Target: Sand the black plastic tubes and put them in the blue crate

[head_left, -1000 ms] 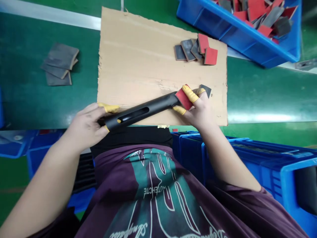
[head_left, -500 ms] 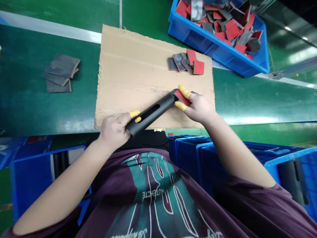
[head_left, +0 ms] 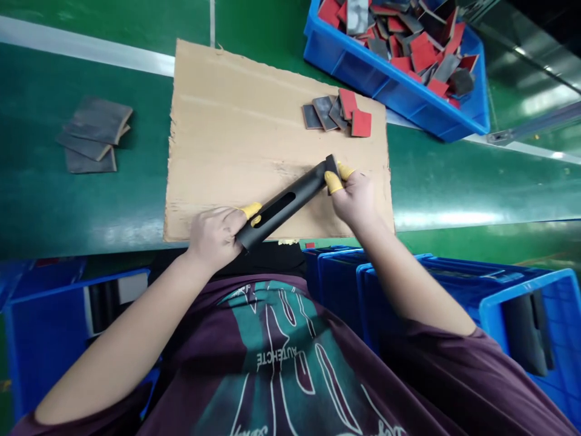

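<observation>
Left hand (head_left: 213, 237) gripped black tube (head_left: 284, 203); right hand (head_left: 354, 200) pinched its end. Pads (head_left: 338, 115) lay on cardboard (head_left: 236, 133); more filled bin (head_left: 349, 69).

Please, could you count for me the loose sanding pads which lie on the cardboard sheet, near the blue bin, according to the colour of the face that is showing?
On the cardboard sheet:
Red-faced sanding pads: 2
Grey-faced sanding pads: 3
Total: 5

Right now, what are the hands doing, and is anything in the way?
Left hand holds black tube; right hand pinches its far end. Pile of pads lies beyond, untouched.
</observation>
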`<state>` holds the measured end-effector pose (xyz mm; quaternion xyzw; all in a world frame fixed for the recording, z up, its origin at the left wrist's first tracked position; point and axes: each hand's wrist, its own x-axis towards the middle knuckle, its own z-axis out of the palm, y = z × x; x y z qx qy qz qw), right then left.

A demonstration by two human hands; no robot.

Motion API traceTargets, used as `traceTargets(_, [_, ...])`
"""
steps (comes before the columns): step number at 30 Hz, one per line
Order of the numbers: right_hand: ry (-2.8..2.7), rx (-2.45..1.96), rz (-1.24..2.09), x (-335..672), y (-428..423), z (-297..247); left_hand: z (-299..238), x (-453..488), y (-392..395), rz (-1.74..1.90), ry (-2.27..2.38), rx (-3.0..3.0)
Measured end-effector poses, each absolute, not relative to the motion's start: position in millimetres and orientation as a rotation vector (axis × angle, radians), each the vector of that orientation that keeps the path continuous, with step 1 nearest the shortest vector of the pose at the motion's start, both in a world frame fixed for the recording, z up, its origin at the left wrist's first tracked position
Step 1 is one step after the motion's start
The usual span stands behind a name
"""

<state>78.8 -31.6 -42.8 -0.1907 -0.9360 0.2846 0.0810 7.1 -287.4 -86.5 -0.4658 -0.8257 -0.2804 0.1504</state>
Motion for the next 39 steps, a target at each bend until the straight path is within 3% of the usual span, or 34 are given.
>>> traceTargets(5, [-2.824, -0.126, 1.151, 96, -57, -47, -85, 8, -287, -0.733, -2.312, -1.383])
traceTargets(11, [-2.768, -0.585, 0.983, 82, -25, -45, -86, 9, -285, -0.698, -2.226, -1.392])
traceTargets(16, [-3.019, -0.176, 1.121, 101, -57, -33, -85, 12, -283, -0.656, -2.157, -1.365])
traceTargets(21, [-3.069, -0.406, 0.507, 96, -25, -10, -86, 13, -283, -0.650, -2.123, -1.367])
traceTargets(26, [-3.070, -0.261, 0.073, 76, -18, -4, -87, 14, -281, -0.655, -2.141, -1.344])
traceTargets(30, [-3.209, -0.194, 0.017, 66, -38, -14, -85, 14, -281, -0.673, -2.132, -1.333])
traceTargets(35, [-3.268, -0.098, 0.176, 71, -56, -20, -83, 14, -282, -0.640, -2.081, -1.360])
traceTargets(39, [-3.184, -0.301, 0.225, 62, -42, -23, -84, 14, -283, -0.667, -2.069, -1.396])
